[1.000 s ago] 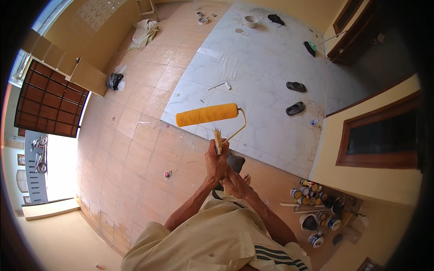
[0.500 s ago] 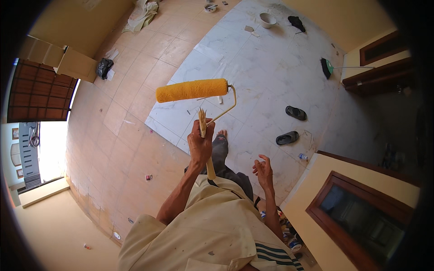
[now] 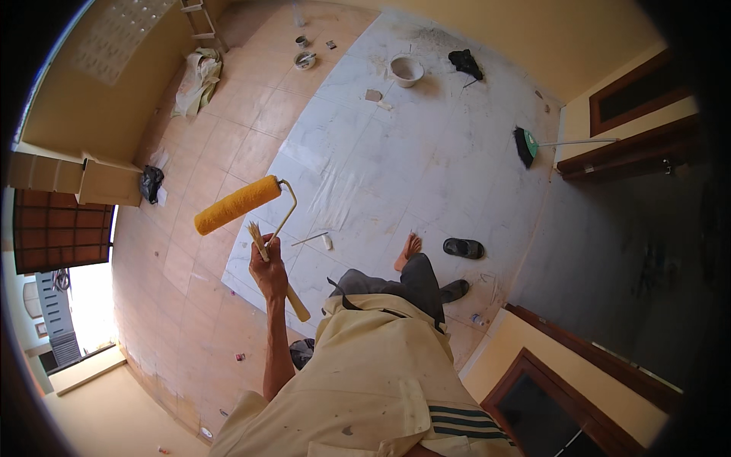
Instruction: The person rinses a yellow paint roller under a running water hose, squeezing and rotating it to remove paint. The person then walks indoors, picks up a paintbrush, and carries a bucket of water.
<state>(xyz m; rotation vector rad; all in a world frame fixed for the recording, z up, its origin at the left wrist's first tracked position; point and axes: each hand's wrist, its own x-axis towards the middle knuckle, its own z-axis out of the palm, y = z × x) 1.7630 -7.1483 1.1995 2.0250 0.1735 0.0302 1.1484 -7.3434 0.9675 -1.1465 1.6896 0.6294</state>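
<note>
My left hand (image 3: 268, 268) is closed around a paint roller (image 3: 237, 206) and a paintbrush (image 3: 257, 238) together. The roller's fuzzy yellow sleeve points up and left on its bent wire frame, and its pale handle sticks out below my fist. Stiff, light bristles show above my thumb side. My right hand is out of the picture. One bare foot (image 3: 409, 253) is on the tiles beside a dark sandal (image 3: 464, 248); a second sandal (image 3: 454, 291) lies by my trouser leg.
White marbled sheeting or tile (image 3: 365, 167) adjoins peach tiles (image 3: 198, 266). Farther off are a pale bucket (image 3: 406, 74), a black cloth (image 3: 464, 64) and a small bowl (image 3: 304, 60). A broom (image 3: 525, 147) leans right. A black bag (image 3: 151, 185) sits left; a wooden-framed window (image 3: 544, 396) is lower right.
The roller and brush have swung left and tilted with my left hand. My right hand has dropped out of view. My view has shifted, and a foot now stands near the sandals.
</note>
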